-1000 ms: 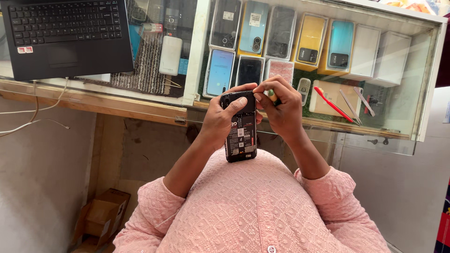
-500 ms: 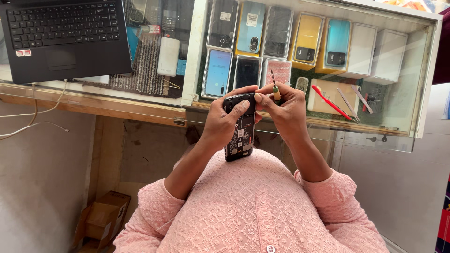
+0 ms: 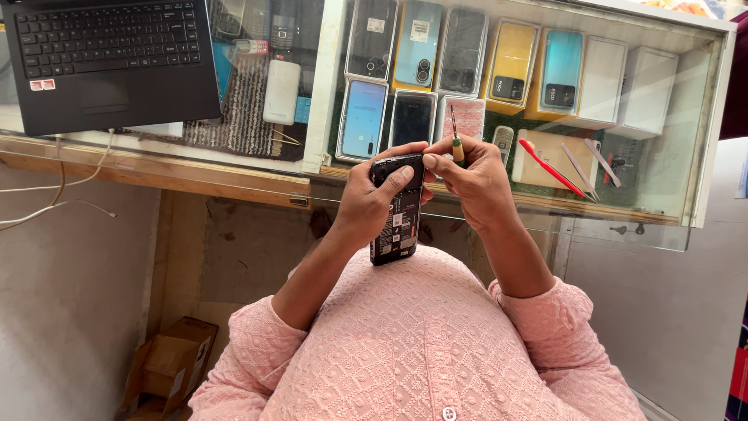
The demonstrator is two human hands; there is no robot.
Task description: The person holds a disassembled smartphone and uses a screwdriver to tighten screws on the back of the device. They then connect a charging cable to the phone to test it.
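pink embroidered shirt, rolled sleeves, white button

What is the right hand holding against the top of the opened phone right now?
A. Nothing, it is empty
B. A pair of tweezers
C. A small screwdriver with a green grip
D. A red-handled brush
C: the right hand pinches a small screwdriver with a green grip, shaft pointing up, beside the top edge of the opened phone, which the left hand grips.

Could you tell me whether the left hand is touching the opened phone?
Touching: the head view shows the left hand wrapped around the opened phone.
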